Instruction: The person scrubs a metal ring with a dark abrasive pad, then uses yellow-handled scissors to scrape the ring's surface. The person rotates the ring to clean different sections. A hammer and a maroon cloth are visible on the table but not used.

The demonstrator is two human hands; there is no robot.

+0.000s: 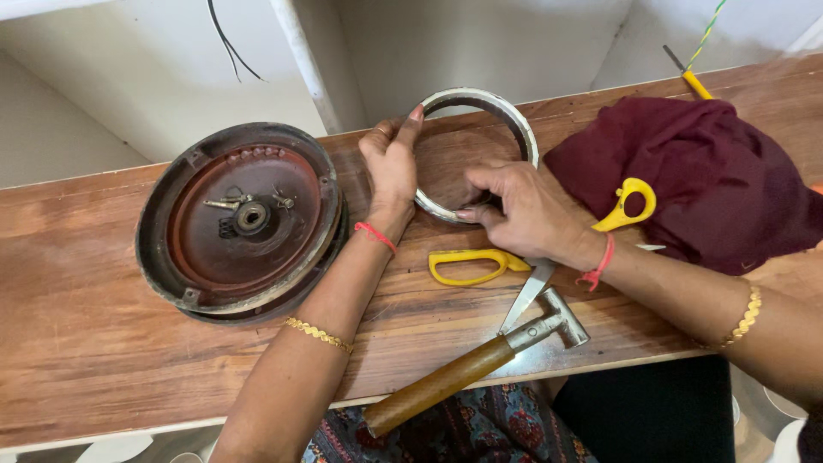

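A wooden surface [103, 326] carries everything. On it lie a round motor housing [244, 219], a metal ring [514, 124], yellow-handled scissors [480, 264], a hammer [480, 360] (handle overhanging the edge) and a maroon cloth [711, 171].

Wooden worktop set against pale walls, in soft even light.
A long brown wooden table [103, 343] is running across the view, its grain and scuffs showing. Behind it, off-white walls [480, 43] are meeting at a corner, with a white pipe [304, 60] slanting down and thin black wires [225, 39] hanging beside it. Pale patterned floor [120, 447] is showing below the table's front edge.
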